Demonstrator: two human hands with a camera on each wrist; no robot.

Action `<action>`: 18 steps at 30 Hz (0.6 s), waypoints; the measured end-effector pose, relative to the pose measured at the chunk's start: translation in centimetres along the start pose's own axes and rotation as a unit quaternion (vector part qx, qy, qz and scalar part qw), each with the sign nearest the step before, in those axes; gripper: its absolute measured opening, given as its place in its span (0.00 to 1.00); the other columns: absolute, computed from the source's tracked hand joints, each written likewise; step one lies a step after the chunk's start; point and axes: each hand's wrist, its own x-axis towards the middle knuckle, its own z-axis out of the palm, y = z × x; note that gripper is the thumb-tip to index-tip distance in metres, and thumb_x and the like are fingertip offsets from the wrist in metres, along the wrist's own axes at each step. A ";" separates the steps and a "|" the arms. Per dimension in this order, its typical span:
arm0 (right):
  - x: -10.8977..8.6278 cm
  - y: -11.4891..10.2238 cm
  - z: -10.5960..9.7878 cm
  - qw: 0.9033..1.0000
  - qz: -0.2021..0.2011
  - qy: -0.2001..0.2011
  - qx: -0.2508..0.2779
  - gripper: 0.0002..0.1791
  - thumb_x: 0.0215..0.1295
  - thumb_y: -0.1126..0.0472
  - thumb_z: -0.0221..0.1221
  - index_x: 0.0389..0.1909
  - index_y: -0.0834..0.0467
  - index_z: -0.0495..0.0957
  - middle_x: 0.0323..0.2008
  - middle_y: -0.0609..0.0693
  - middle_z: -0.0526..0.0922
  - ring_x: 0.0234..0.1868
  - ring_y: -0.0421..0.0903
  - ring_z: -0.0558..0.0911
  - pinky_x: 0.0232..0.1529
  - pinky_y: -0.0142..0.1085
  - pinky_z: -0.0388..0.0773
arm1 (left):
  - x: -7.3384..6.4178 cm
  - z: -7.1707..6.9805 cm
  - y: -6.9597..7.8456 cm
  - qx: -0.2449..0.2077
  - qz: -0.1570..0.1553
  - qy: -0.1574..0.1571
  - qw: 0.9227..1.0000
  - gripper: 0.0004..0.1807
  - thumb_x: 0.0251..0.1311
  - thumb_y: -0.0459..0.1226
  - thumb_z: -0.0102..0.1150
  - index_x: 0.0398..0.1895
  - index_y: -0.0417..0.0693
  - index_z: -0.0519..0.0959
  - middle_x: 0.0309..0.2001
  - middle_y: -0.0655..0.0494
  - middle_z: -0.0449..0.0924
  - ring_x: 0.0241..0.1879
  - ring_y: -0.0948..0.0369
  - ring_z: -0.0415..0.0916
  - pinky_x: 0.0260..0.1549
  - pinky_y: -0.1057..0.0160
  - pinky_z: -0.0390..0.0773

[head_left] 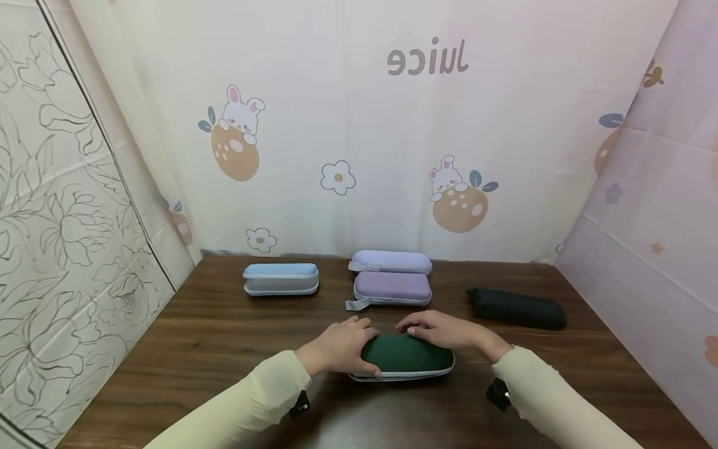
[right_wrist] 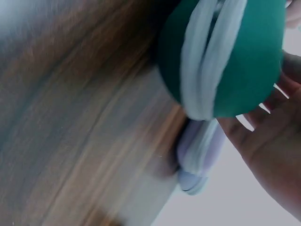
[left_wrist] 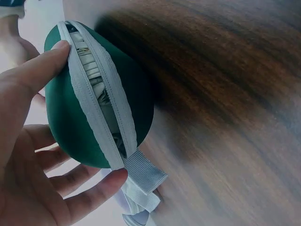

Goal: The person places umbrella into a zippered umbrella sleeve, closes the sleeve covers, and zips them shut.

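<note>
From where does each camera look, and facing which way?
Head: head-worn, facing forward and down at the green zippered case; left hand, right hand, sleeves show.
Left wrist: worn there, facing the case's open zipper; mainly left hand.
Right wrist: worn there, facing the case's end; mainly right hand.
Wrist views share case and tabletop.

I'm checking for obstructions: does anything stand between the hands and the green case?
Nothing visible does: the left hand touches the green case, and the right hand is at its far side. The nearer purple case lies beyond.
</note>
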 end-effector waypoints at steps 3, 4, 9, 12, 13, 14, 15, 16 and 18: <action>0.8 0.9 -0.3 0.999 0.010 -0.020 0.026 0.18 0.75 0.67 0.42 0.58 0.65 0.74 0.54 0.56 0.77 0.55 0.51 0.75 0.52 0.42 0.72 | -0.1 0.1 0.0 0.002 0.003 0.004 1.000 0.39 0.48 0.64 0.63 0.58 0.50 0.76 0.50 0.58 0.73 0.45 0.61 0.69 0.40 0.63 0.75; 1.1 1.2 -0.3 0.999 0.010 -0.028 0.036 0.18 0.74 0.69 0.42 0.58 0.66 0.74 0.54 0.56 0.78 0.55 0.51 0.75 0.52 0.41 0.72 | -0.1 0.2 0.0 0.001 0.004 0.005 1.000 0.39 0.48 0.64 0.63 0.58 0.50 0.76 0.49 0.58 0.73 0.45 0.61 0.69 0.40 0.64 0.75; 2.4 1.6 -0.2 0.995 -0.002 -0.067 0.072 0.24 0.67 0.78 0.39 0.57 0.64 0.76 0.53 0.52 0.79 0.52 0.46 0.77 0.50 0.38 0.73 | -0.2 0.4 0.0 -0.002 0.003 0.010 1.000 0.38 0.48 0.63 0.64 0.57 0.50 0.76 0.48 0.59 0.73 0.43 0.62 0.69 0.39 0.64 0.75; 3.0 1.6 -0.3 0.993 -0.013 -0.089 0.079 0.26 0.65 0.80 0.40 0.56 0.62 0.77 0.51 0.50 0.80 0.50 0.43 0.78 0.50 0.36 0.73 | -0.3 0.4 0.1 -0.004 0.001 0.010 1.000 0.38 0.48 0.63 0.64 0.57 0.51 0.76 0.48 0.59 0.73 0.43 0.62 0.69 0.39 0.65 0.75; 3.2 1.6 -0.4 0.992 -0.015 -0.096 0.078 0.26 0.64 0.80 0.40 0.56 0.62 0.78 0.50 0.49 0.81 0.49 0.42 0.78 0.49 0.35 0.73 | -0.2 0.4 0.1 -0.004 0.001 0.010 1.000 0.38 0.48 0.63 0.64 0.57 0.51 0.76 0.47 0.59 0.73 0.43 0.62 0.69 0.39 0.65 0.75; 3.3 1.6 -0.5 0.992 -0.016 -0.101 0.076 0.26 0.64 0.80 0.40 0.55 0.62 0.78 0.50 0.49 0.81 0.48 0.42 0.78 0.49 0.35 0.74 | -0.2 0.4 0.1 -0.005 0.000 0.010 1.000 0.38 0.48 0.63 0.64 0.57 0.51 0.76 0.47 0.60 0.73 0.43 0.63 0.69 0.39 0.65 0.75; 3.5 1.6 -0.6 0.991 -0.016 -0.107 0.077 0.26 0.64 0.81 0.40 0.55 0.63 0.78 0.49 0.49 0.82 0.47 0.41 0.79 0.48 0.35 0.74 | -0.2 0.4 0.1 -0.005 0.000 0.010 1.000 0.38 0.48 0.63 0.64 0.57 0.51 0.76 0.47 0.60 0.73 0.43 0.63 0.69 0.39 0.65 0.74; 3.5 1.6 -0.7 0.990 -0.015 -0.112 0.078 0.25 0.64 0.81 0.41 0.54 0.64 0.78 0.48 0.50 0.82 0.46 0.41 0.79 0.48 0.35 0.75 | -0.2 0.4 0.0 -0.005 0.000 0.010 1.000 0.38 0.48 0.63 0.64 0.57 0.51 0.76 0.47 0.60 0.73 0.43 0.63 0.69 0.39 0.65 0.74; 3.6 1.6 -1.0 0.990 -0.006 -0.119 0.079 0.25 0.63 0.81 0.41 0.53 0.65 0.79 0.47 0.50 0.83 0.45 0.41 0.79 0.46 0.34 0.75 | -0.2 0.3 0.0 -0.005 0.000 0.009 1.000 0.38 0.48 0.63 0.64 0.58 0.51 0.76 0.48 0.60 0.73 0.43 0.63 0.69 0.40 0.65 0.74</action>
